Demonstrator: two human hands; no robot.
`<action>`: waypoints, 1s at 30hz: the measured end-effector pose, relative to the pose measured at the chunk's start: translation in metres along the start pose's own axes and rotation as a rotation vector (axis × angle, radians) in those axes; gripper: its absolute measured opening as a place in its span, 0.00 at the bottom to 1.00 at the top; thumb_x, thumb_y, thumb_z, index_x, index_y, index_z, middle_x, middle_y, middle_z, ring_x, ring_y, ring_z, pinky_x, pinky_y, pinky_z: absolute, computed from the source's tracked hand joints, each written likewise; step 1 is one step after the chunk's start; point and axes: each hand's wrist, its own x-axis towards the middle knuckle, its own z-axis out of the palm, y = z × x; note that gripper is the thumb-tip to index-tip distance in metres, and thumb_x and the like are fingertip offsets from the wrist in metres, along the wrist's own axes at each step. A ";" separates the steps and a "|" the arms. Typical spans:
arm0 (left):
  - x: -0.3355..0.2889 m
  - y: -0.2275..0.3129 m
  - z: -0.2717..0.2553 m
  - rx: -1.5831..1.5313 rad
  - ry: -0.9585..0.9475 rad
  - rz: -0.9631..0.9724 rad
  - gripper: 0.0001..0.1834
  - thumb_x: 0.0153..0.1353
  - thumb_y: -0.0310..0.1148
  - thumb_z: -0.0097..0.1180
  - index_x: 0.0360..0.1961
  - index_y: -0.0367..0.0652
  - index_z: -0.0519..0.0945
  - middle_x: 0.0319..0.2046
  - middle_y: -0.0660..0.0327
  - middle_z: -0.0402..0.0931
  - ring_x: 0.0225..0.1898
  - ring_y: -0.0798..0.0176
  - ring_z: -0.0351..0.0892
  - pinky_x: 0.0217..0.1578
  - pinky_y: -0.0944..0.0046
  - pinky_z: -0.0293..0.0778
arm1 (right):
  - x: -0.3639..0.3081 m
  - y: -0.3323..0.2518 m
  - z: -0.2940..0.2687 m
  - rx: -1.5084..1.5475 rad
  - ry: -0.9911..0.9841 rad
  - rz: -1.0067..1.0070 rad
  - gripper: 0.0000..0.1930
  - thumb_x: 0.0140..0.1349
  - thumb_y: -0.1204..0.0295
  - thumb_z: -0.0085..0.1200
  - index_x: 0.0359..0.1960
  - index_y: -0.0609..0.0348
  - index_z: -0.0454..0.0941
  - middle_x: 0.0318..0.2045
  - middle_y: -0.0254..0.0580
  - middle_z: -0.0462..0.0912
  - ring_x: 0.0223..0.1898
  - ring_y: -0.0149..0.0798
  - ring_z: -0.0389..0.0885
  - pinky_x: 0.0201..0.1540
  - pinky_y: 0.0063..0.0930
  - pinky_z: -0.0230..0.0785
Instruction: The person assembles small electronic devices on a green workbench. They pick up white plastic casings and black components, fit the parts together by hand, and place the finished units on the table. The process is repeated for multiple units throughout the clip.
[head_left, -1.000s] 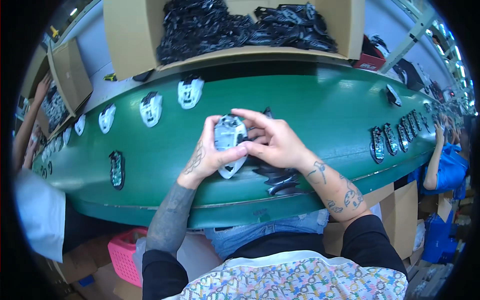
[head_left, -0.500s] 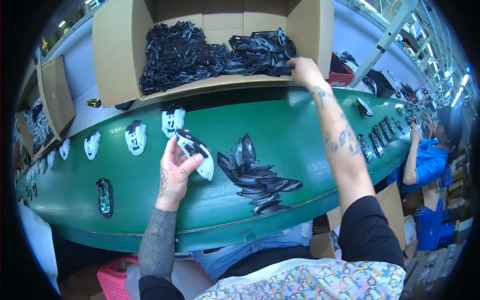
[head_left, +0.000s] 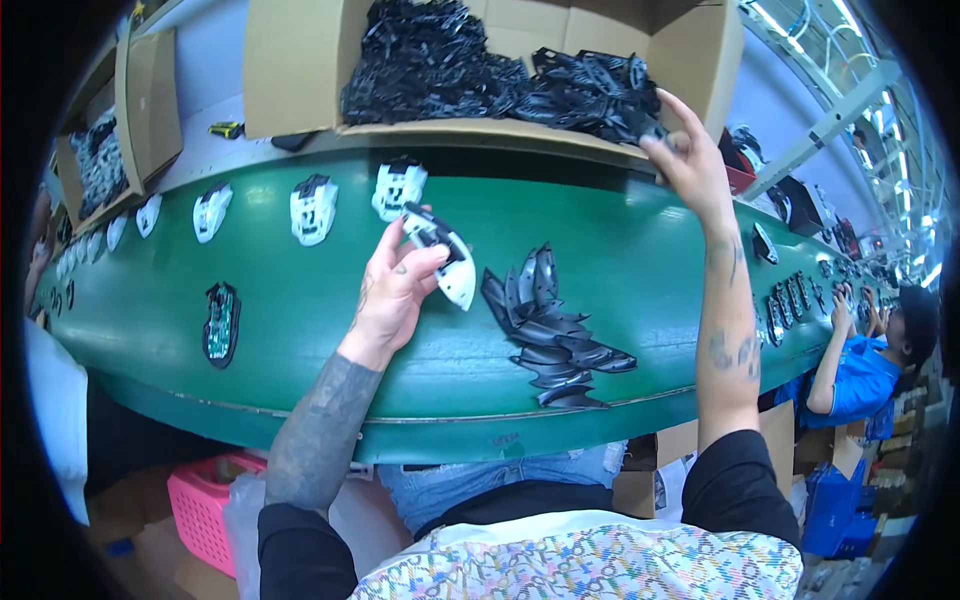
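In my left hand [head_left: 392,290] is a curved white-and-black plastic shell [head_left: 440,257], tilted, gripped between thumb and fingers above the green belt. My right hand [head_left: 692,165] is raised at the right end of a cardboard box's front edge. Its thumb and fingers close on a small dark plastic part [head_left: 654,134], blurred and partly hidden. Behind it, black plastic parts [head_left: 590,90] lie heaped in the box. Between my arms, a fanned stack of glossy black curved pieces [head_left: 545,335] rests on the belt.
The large cardboard box [head_left: 290,70] stands beyond the green belt [head_left: 420,385]. White shells [head_left: 313,210] line the belt's far left side. A green circuit board in a black frame [head_left: 220,325] lies nearer. At right, a co-worker in blue [head_left: 850,375] handles parts. A pink basket [head_left: 205,510] is below.
The view has shifted, so the scene sits further right and higher. My right hand has drawn back slightly from the heap with its fingers lifted. My left hand still holds the shell.
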 end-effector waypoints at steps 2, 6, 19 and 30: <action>0.002 -0.003 0.003 0.045 0.049 0.010 0.30 0.61 0.30 0.56 0.64 0.43 0.61 0.46 0.57 0.76 0.52 0.52 0.79 0.50 0.56 0.77 | -0.041 -0.028 0.022 0.375 -0.079 0.046 0.21 0.60 0.72 0.61 0.55 0.54 0.74 0.24 0.34 0.78 0.21 0.23 0.77 0.24 0.21 0.71; -0.002 0.001 0.001 0.046 0.102 -0.004 0.31 0.63 0.33 0.56 0.65 0.43 0.58 0.46 0.58 0.76 0.52 0.54 0.78 0.50 0.57 0.77 | -0.100 -0.061 0.073 0.922 -0.501 0.132 0.25 0.57 0.77 0.62 0.57 0.61 0.71 0.39 0.35 0.79 0.37 0.26 0.80 0.41 0.21 0.76; -0.009 -0.002 0.010 0.097 -0.045 -0.160 0.41 0.57 0.35 0.67 0.67 0.37 0.58 0.51 0.54 0.75 0.51 0.61 0.77 0.47 0.61 0.78 | -0.125 -0.063 0.113 0.929 -0.450 0.063 0.10 0.63 0.78 0.57 0.46 0.64 0.79 0.34 0.34 0.81 0.31 0.23 0.77 0.33 0.17 0.72; -0.013 -0.002 0.012 0.217 -0.134 -0.120 0.42 0.58 0.36 0.66 0.68 0.35 0.56 0.58 0.49 0.68 0.53 0.59 0.76 0.54 0.61 0.72 | -0.129 -0.068 0.133 0.913 -0.335 0.132 0.16 0.61 0.78 0.60 0.51 0.65 0.74 0.32 0.32 0.78 0.28 0.21 0.76 0.32 0.15 0.71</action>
